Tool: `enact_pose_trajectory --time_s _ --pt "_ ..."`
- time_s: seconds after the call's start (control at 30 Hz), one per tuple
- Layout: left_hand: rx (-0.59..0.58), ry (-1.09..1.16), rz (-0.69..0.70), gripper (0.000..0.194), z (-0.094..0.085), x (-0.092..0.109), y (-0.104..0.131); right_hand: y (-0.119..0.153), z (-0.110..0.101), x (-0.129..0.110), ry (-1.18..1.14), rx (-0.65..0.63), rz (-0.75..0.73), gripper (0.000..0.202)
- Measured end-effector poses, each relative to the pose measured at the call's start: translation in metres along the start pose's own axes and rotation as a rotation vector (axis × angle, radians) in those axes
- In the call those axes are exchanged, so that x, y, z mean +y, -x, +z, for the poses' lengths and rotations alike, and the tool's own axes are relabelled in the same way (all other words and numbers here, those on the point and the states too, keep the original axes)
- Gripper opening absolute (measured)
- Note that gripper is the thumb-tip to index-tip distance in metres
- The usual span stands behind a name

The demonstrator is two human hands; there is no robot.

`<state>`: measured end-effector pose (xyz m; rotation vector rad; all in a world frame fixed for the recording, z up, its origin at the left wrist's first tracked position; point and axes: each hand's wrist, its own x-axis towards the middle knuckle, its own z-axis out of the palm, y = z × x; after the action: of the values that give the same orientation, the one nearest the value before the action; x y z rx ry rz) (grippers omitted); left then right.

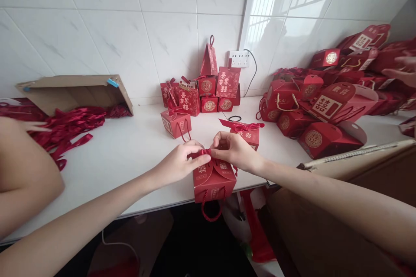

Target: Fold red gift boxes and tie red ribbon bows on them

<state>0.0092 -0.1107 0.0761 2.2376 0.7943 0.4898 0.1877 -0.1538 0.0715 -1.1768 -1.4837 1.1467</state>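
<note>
A red paper gift box (215, 185) with printed characters stands at the table's front edge, its rope handle hanging over the side. On its top sits a red ribbon (205, 152). My left hand (186, 160) pinches the ribbon between thumb and fingers from the left. From the right, my right hand (232, 149) is closed on the same ribbon, fingertips close to the left ones. The exact shape of the knot is partly hidden by my fingers. Just behind my right hand is another red box (248, 136) with a bow on top.
A small bowed box (176, 123) stands behind my left hand. Several finished boxes (208, 86) are stacked by the wall under a power strip (239, 59). Loose ribbons (78, 125) spill from a cardboard box (74, 88) at left, beside another person's arm (29, 177). More red boxes (325, 108) pile up right.
</note>
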Motion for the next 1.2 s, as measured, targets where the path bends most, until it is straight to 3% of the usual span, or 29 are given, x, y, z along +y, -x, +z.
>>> enact_pose_trajectory --time_s 0.3,0.4,0.53,0.73,1.03,1.2 --pt "0.021 0.357 -0.064 0.037 0.011 -0.009 -0.002 0.000 -0.009 -0.001 0.275 -0.047 -0.113 0.009" --pt "0.045 0.450 -0.099 0.034 0.011 -0.009 -0.003 0.006 -0.011 -0.004 0.534 -0.023 -0.328 0.002" --pt "0.039 0.522 -0.110 0.029 0.011 -0.010 -0.003 0.014 -0.015 -0.004 0.854 -0.075 -0.685 0.012" --pt "0.028 0.556 -0.113 0.030 0.009 -0.012 -0.002 0.014 -0.013 -0.004 1.232 0.015 -1.044 0.024" --pt "0.027 0.399 -0.086 0.037 0.004 -0.005 0.003 0.015 -0.017 -0.012 1.353 -0.031 -1.059 0.025" --pt "0.025 0.473 -0.111 0.032 0.005 -0.005 0.003 0.015 -0.017 -0.010 1.326 -0.008 -1.140 0.022"
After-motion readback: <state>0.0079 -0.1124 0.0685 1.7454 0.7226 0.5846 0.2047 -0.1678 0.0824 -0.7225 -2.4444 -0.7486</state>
